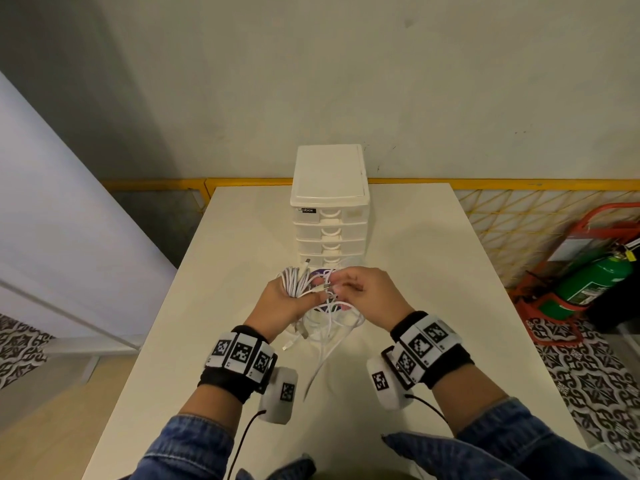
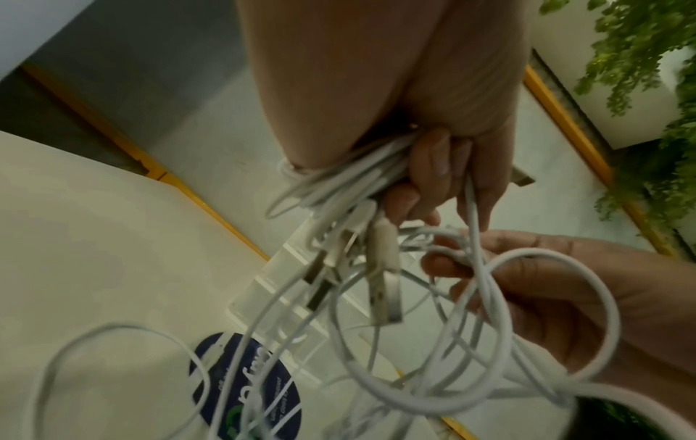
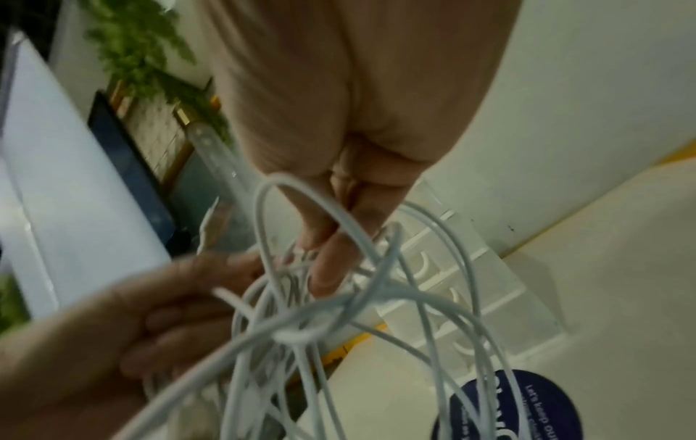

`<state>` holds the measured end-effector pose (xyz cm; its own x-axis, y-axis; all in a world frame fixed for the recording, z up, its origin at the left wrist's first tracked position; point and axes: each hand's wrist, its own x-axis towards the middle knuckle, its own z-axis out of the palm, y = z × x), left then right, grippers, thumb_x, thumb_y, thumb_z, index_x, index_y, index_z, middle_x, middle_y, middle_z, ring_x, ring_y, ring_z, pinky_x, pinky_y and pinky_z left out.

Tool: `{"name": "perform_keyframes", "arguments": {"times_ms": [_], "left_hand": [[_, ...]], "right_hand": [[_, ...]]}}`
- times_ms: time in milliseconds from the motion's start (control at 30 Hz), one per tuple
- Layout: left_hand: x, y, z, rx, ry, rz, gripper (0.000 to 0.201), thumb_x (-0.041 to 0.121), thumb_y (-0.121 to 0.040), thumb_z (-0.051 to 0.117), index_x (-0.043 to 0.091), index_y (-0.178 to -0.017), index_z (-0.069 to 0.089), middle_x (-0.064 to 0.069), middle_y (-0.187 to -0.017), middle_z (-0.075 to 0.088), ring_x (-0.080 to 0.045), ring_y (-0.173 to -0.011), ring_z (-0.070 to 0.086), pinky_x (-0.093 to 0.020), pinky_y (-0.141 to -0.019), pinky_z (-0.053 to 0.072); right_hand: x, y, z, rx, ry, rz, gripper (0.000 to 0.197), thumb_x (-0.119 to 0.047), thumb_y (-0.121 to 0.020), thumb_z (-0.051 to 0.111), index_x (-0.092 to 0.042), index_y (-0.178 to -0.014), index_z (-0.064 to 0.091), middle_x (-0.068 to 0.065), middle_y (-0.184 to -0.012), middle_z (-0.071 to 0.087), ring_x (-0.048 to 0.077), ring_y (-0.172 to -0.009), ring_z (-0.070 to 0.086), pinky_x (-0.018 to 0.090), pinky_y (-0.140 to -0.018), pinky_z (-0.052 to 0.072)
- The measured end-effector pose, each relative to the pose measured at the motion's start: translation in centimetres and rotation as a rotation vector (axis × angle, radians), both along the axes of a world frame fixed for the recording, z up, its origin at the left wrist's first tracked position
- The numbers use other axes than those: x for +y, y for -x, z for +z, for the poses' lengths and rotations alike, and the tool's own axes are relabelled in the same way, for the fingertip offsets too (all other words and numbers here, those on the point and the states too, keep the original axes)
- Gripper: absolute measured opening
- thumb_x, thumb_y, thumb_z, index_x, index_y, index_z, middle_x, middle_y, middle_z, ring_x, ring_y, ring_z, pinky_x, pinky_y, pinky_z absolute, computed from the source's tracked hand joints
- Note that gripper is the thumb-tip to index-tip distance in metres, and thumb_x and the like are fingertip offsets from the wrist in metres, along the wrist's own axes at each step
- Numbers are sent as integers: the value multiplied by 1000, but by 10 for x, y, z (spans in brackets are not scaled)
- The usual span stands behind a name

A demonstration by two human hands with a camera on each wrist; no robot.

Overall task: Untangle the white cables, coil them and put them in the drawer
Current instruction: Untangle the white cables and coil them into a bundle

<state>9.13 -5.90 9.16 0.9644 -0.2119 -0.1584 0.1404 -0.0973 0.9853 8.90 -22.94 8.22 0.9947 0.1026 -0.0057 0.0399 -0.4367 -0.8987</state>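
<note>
Both wrists hovered over table (image 1: 433, 271) | my left hand (image 1: 282, 301) gripped bunched white cables (image 1: 294, 282) | my right hand (image 1: 367, 292) pinched a strand at 3 o'clock | loops dangled toward 6 | drawer unit (image 1: 329, 209) at 12

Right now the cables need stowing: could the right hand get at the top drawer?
Probably not yet: the right hand is pinching the white cables, though the path to the top drawer looks clear.
</note>
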Motion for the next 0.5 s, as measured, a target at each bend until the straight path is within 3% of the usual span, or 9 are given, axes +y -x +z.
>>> {"name": "perform_keyframes", "arguments": {"times_ms": [67,167,233,300,333,400,467,500], "left_hand": [[-2,1,1,-14,-34,-39,19,-2,-78,73,14,-83,64,14,-45,54,2,-39,45,-12,-41,35],[-1,1,0,-17,-36,-54,19,-1,-77,74,15,-83,66,12,-46,52,-1,-39,40,-14,-41,33],[0,1,0,-22,-38,-48,18,2,-78,74,18,-80,67,11,-46,49,-5,-40,36,-16,-41,31],[2,-2,-1,-12,-23,-65,19,2,-81,72,20,-76,66,7,-46,41,-8,-41,31,-18,-41,27],[2,-3,-2,-3,-13,-79,18,2,-82,70,19,-77,67,5,-47,38,-9,-42,28,-20,-41,26],[4,-5,-5,15,-30,-87,11,1,-83,69,10,-89,69,4,-47,38,-9,-41,29,-20,-41,25],[10,-9,-8,28,-97,-41,14,5,-82,71,0,-94,67,5,-47,42,-10,-39,34,-21,-42,31],[14,-11,-9,34,-139,0,15,9,-81,73,-1,-88,64,3,-47,44,-12,-37,37,-23,-41,35]], "right_hand": [[4,0,-1,-27,90,-19,13,-16,-76,75,-15,-86,67,1,-80,72,3,-68,63,13,-68,49],[5,0,-2,-55,215,20,7,-22,-77,73,-18,-74,68,-18,-58,61,-5,-57,54,9,-57,37],[5,1,-1,-62,219,88,23,-21,-86,64,-23,-63,65,-19,-47,51,-6,-54,50,12,-55,32],[8,5,1,-29,143,118,40,-17,-91,58,-29,-53,49,-14,-48,47,-9,-55,48,14,-55,32],[9,6,2,-18,107,120,41,-14,-91,58,-26,-53,46,-15,-50,50,-12,-57,49,13,-56,33],[8,7,2,-4,25,69,31,-13,-88,61,-16,-57,59,-15,-56,59,-8,-58,50,11,-59,34],[3,5,2,-11,-121,-80,22,-17,-88,61,-2,-73,67,2,-63,62,0,-56,50,14,-59,36],[-3,3,2,-8,-226,-184,21,-17,-89,60,0,-80,68,5,-66,63,0,-55,52,12,-57,38]]}}
